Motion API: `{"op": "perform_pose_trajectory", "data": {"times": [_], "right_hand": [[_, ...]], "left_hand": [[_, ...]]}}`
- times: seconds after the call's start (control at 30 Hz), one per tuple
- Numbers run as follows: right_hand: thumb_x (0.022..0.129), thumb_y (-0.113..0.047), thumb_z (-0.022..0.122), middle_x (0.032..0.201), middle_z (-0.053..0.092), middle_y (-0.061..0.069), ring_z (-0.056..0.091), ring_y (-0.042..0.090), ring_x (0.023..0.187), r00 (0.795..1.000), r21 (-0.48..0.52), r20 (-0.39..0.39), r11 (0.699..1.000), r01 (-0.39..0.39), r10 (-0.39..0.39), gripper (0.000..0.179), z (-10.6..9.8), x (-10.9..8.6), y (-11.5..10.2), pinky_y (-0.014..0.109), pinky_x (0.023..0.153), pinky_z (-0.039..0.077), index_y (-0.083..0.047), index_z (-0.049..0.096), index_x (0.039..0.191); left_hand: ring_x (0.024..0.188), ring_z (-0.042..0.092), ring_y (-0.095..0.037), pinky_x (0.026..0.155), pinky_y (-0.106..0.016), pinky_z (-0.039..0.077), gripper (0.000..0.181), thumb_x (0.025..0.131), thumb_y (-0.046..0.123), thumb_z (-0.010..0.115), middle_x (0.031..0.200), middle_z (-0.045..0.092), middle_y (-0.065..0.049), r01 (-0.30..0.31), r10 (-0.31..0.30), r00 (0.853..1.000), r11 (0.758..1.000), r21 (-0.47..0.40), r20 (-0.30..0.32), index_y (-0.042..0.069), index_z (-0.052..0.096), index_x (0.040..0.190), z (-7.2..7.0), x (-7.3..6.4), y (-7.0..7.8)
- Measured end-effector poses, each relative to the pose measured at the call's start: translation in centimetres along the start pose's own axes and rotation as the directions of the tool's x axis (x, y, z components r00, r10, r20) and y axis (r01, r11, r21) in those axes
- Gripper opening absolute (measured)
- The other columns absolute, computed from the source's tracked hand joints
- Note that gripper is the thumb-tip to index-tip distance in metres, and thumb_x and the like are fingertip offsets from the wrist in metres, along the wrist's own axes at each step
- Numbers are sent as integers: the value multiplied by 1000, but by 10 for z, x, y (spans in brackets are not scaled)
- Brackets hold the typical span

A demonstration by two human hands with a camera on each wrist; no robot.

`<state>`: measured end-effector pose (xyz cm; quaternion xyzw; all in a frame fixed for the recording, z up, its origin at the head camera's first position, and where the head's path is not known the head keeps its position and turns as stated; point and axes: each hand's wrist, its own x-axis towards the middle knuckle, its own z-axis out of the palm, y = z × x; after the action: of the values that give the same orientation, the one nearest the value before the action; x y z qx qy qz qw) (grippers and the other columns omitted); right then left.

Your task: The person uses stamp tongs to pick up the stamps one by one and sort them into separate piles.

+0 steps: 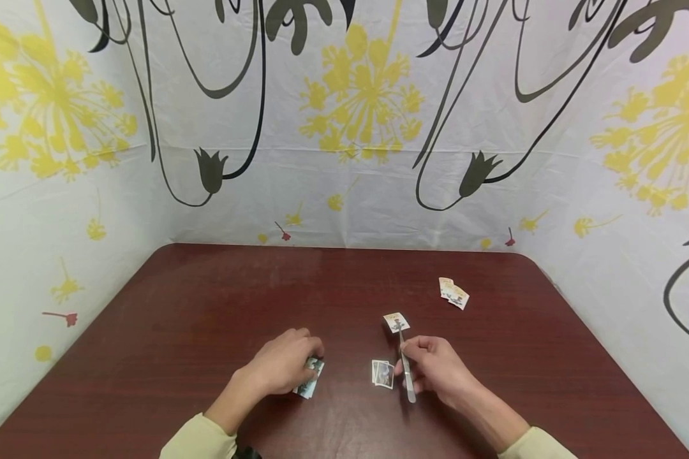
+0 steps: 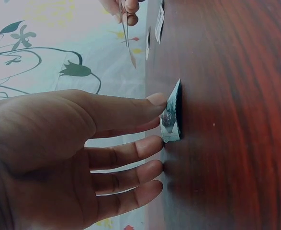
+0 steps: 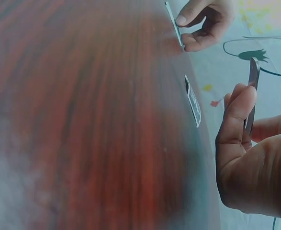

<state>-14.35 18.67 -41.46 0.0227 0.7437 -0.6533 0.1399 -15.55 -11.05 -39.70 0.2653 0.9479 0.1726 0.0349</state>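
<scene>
My right hand [image 1: 441,371] grips a pair of metal tweezers [image 1: 407,376] between thumb and fingers. At the tweezer tips hangs a small pale picture sticker [image 1: 393,320], raised over the table. On the left, my left hand [image 1: 281,363] pinches a small pile of blue-green picture stickers [image 1: 308,387] by its edges with thumb and index finger. The other left fingers [image 2: 135,152] stay loosely stretched beside the pile [image 2: 171,120]. Between the hands lie a few overlapping white-bordered stickers [image 1: 385,375], close to the right fingertips.
Further back on the right, several pale stickers [image 1: 455,294] lie fanned on the dark red-brown table [image 1: 235,287]. A white patterned cloth [image 1: 344,197] hangs behind and at both sides of the table.
</scene>
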Motion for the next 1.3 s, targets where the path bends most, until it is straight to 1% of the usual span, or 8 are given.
{"op": "perform_pose_trajectory", "data": {"times": [0.13, 0.27, 0.53, 0.63, 0.77, 0.9, 1.3], "right_hand": [[105, -14, 55, 75, 72, 3, 56, 9, 56, 1000, 0, -17, 1000, 0, 0, 26, -2, -1, -2, 24, 49, 50, 10, 59, 115], [105, -12, 54, 75, 72, 3, 55, 9, 56, 999, 13, -44, 1000, 0, 1, 23, -4, -1, -4, 24, 49, 50, 8, 59, 113], [105, -11, 52, 74, 72, 4, 53, 10, 55, 992, 30, -127, 999, -12, 16, 20, -4, 1, -3, 24, 49, 49, 7, 60, 112], [105, -10, 51, 74, 72, 4, 54, 11, 55, 989, 38, -147, 999, -17, 22, 22, -4, 1, -3, 25, 49, 50, 7, 60, 115], [105, -10, 51, 75, 72, 5, 58, 12, 54, 987, 51, -159, 999, -16, 24, 24, -5, 1, -3, 25, 49, 51, 9, 59, 119], [106, -11, 51, 76, 73, 5, 61, 13, 56, 984, 59, -177, 998, -7, 17, 24, -6, 1, -4, 26, 50, 52, 8, 58, 118], [106, -9, 49, 77, 73, 6, 62, 14, 58, 978, 65, -207, 998, -8, 21, 25, -9, 1, -4, 26, 53, 53, 10, 58, 118]], "left_hand": [[93, 58, -20, 67, -35, 49, 22, 86, 14, 84, 102, 65, -1, -10, 10, 1000, 1000, -9, 6, 14, 75, 106, -1, 0, -1], [93, 57, -20, 66, -34, 48, 22, 86, 13, 83, 103, 64, -1, -8, 8, 1000, 1000, -11, 14, 14, 75, 106, -1, 1, -1], [94, 57, -20, 67, -35, 49, 24, 84, 15, 85, 103, 64, -1, 3, -3, 1000, 1000, -3, 17, 15, 75, 106, 0, 1, 0], [94, 58, -20, 67, -35, 49, 24, 84, 14, 85, 103, 64, -1, 2, -2, 1000, 1000, 1, 15, 16, 75, 106, 0, 1, 0], [94, 57, -20, 67, -36, 49, 25, 84, 14, 86, 104, 65, -1, 7, -7, 1000, 1000, 0, 14, 16, 75, 106, 1, 1, -1], [94, 57, -19, 67, -36, 49, 26, 84, 16, 87, 105, 65, -1, 15, -15, 1000, 1000, -12, 19, 16, 75, 107, 1, 0, -1], [92, 57, -19, 66, -36, 49, 27, 81, 18, 88, 102, 64, 0, 1, -1, 1000, 1000, -1, 1, 16, 75, 104, 2, 1, -2]]}}
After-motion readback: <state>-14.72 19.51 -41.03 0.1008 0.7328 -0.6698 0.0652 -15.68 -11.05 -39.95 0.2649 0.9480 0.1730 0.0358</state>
